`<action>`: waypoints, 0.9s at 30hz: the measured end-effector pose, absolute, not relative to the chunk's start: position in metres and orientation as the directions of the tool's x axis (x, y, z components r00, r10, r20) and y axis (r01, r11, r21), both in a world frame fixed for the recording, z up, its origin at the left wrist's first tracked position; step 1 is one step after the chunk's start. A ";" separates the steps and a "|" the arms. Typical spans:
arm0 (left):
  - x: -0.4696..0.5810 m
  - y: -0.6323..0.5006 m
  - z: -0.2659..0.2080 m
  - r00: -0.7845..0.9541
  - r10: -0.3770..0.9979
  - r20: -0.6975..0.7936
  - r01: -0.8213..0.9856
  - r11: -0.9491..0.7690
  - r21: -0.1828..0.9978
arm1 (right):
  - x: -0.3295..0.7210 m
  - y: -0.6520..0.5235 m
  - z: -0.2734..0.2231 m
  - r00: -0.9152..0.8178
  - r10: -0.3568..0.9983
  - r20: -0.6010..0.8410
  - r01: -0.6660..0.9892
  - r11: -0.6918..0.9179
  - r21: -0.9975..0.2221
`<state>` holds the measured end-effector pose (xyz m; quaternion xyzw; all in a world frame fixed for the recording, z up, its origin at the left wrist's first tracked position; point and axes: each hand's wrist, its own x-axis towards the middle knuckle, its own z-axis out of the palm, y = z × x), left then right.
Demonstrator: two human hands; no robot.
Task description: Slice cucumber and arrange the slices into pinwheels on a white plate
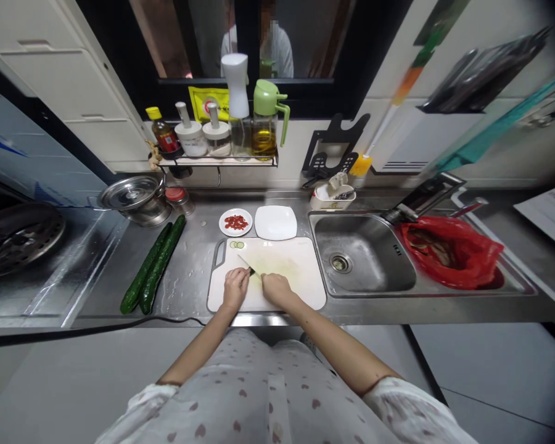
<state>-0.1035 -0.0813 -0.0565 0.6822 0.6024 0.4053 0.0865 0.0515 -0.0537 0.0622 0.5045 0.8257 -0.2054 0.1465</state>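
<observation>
White grey-edged cutting board (300, 287) is where I'm seemingly mid-slice, right hand (276, 290) clenched round a slim-bladed knife (245, 261), left hand (235, 288) pinching what looks like a dark-green cucumber end (252, 271), so next cut probably wants tucked fingertips.

Deep green gleams off the cucumbers (165, 265), here's the white cutting board (300, 283) edged in grey, and a flash of red from the pieces (235, 222) in that white dish (223, 229)! Bright red bag (472, 274), silvery desk (192, 265), and dusky hearts dotting the white garment (252, 382).
</observation>
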 end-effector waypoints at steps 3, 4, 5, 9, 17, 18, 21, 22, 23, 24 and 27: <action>-0.104 -0.081 -0.057 -0.057 0.893 0.447 0.749 -0.258 0.610 | 0.049 -0.051 0.061 -0.456 0.768 -0.449 0.889 0.411 -0.201; -0.104 -0.081 -0.057 -0.059 0.892 0.448 0.748 -0.257 0.612 | 0.050 -0.051 0.060 -0.456 0.769 -0.448 0.889 0.410 -0.202; -0.104 -0.081 -0.057 -0.061 0.892 0.447 0.748 -0.256 0.613 | 0.051 -0.051 0.059 -0.454 0.770 -0.449 0.890 0.409 -0.201; -0.104 -0.082 -0.058 -0.065 0.894 0.443 0.751 -0.248 0.612 | 0.058 -0.055 0.056 -0.446 0.776 -0.447 0.895 0.405 -0.189; -0.104 -0.081 -0.058 -0.056 0.893 0.447 0.751 -0.257 0.609 | 0.051 -0.052 0.056 -0.449 0.767 -0.459 0.893 0.408 -0.191; -0.104 -0.081 -0.058 -0.057 0.893 0.446 0.751 -0.255 0.609 | 0.050 -0.051 0.056 -0.449 0.766 -0.460 0.892 0.408 -0.192; -0.104 -0.081 -0.057 -0.058 0.896 0.440 0.755 -0.249 0.607 | 0.047 -0.049 0.054 -0.449 0.767 -0.458 0.893 0.404 -0.199; -0.103 -0.081 -0.057 -0.058 0.897 0.439 0.755 -0.248 0.606 | 0.047 -0.048 0.053 -0.448 0.770 -0.455 0.894 0.400 -0.203; -0.103 -0.081 -0.056 -0.058 0.897 0.439 0.756 -0.248 0.606 | 0.046 -0.048 0.052 -0.446 0.773 -0.452 0.895 0.396 -0.205; -0.103 -0.081 -0.056 -0.058 0.897 0.439 0.755 -0.248 0.607 | 0.046 -0.048 0.051 -0.445 0.775 -0.449 0.896 0.393 -0.208; -0.104 -0.081 -0.055 -0.057 0.897 0.439 0.754 -0.250 0.607 | 0.045 -0.047 0.048 -0.448 0.777 -0.441 0.894 0.394 -0.213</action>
